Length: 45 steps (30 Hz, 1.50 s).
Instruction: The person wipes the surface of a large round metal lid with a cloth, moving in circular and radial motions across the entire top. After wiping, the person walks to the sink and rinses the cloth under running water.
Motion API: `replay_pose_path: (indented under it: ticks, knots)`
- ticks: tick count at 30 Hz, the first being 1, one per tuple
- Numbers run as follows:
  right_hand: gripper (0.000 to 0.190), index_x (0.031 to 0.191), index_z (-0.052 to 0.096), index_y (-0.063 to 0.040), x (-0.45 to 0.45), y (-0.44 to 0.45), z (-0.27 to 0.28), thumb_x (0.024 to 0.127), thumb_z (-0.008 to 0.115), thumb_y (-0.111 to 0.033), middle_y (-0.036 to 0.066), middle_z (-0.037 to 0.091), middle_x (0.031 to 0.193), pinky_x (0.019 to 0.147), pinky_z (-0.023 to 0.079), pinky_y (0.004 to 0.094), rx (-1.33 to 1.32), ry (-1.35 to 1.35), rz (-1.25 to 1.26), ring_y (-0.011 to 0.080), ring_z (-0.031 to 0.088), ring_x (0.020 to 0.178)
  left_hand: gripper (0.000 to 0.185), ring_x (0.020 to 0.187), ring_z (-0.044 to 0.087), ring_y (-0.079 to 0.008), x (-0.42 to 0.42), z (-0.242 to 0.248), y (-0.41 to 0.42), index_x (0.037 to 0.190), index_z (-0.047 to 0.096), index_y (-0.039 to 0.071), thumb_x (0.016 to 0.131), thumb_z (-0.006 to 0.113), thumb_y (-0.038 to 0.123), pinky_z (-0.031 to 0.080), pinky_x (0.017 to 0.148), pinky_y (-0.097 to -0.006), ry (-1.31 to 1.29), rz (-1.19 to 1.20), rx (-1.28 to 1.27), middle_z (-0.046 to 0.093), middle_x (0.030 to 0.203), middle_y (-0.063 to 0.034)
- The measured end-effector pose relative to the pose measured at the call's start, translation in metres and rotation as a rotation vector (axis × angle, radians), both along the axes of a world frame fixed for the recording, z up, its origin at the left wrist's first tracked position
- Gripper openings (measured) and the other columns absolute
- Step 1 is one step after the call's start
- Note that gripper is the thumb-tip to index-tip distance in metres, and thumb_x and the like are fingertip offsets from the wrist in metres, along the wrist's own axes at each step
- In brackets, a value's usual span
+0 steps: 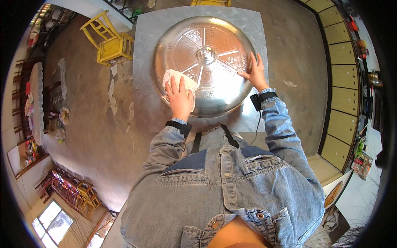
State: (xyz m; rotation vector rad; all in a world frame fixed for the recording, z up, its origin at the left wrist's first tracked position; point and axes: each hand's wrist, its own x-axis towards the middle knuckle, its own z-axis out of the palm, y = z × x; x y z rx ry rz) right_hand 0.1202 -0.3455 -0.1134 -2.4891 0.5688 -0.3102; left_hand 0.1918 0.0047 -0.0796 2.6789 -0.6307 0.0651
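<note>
A large round stainless-steel steamer plate (214,80) lies on a grey tabletop (145,40). Small holes cover its face, raised ribs divide it into sections, and a shiny dome (206,55) stands at its centre. My left hand (180,100) presses a crumpled pale pink cloth (173,76) against the plate's near left part, fingers spread over the cloth. At the plate's right rim rests my right hand (257,74), thumb on the metal face and fingers apart along the edge. The plate's underside is hidden.
A yellow wooden chair (111,43) stands left of the table, and another yellow seat (211,2) shows beyond its far edge. Pale yellow cabinets (342,77) line the right side. A cable (258,127) hangs from my right wrist strap. Stacked chairs (74,193) stand at lower left.
</note>
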Motion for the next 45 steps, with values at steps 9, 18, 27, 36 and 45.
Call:
replay_pose_path:
  ticks: [9,18,27,36,45]
  knots:
    - [0.116,0.159,0.018,-0.013,-0.004,0.081,0.008,0.074,0.079,-0.062,0.031,0.011,0.161,0.103,0.024,0.0786,0.024,0.195,-0.278,0.0557,0.012,0.147,0.074,0.146,0.022,-0.0463,0.029,0.003,0.019,0.148,0.042,0.005,0.083,0.073,0.022,0.027,0.119,-0.0505,0.063,-0.089,-0.289,0.023,0.159,-0.0246]
    - [0.119,0.161,0.012,-0.015,-0.007,0.066,-0.024,0.074,0.080,-0.061,0.032,0.002,0.162,0.110,0.019,0.0735,0.040,0.075,-0.144,0.0582,0.004,0.147,0.083,0.143,0.024,-0.0516,0.129,-0.024,0.017,0.150,0.035,0.004,0.083,0.075,0.032,0.028,0.116,-0.0548,-0.022,-0.124,-0.149,0.027,0.153,-0.0317]
    - [0.113,0.160,0.015,-0.012,-0.005,0.075,-0.011,0.078,0.079,-0.056,0.034,0.007,0.161,0.114,0.020,0.0658,0.027,0.129,-0.171,0.0598,0.011,0.145,0.082,0.140,0.032,-0.0491,0.231,-0.035,-0.033,0.147,0.037,-0.002,0.083,0.075,0.032,0.027,0.118,-0.0511,-0.003,-0.127,-0.054,0.036,0.149,-0.0320]
    - [0.117,0.161,0.012,-0.013,-0.005,0.078,-0.011,0.076,0.080,-0.056,0.032,0.001,0.162,0.109,0.019,0.0731,0.055,0.119,-0.186,0.0573,0.004,0.148,0.080,0.145,0.032,-0.0413,0.271,-0.031,-0.115,0.147,0.040,-0.002,0.083,0.074,0.034,0.026,0.120,-0.0493,0.016,-0.283,0.037,0.041,0.154,-0.0189]
    - [0.115,0.161,0.012,-0.013,-0.005,0.082,-0.006,0.078,0.078,-0.058,0.032,-0.001,0.162,0.109,0.017,0.0729,0.102,0.145,-0.193,0.0581,0.003,0.147,0.079,0.145,0.034,-0.0366,0.270,-0.012,-0.185,0.149,0.038,-0.003,0.087,0.067,0.036,0.029,0.119,-0.0449,0.127,-0.443,0.153,0.038,0.155,-0.0226]
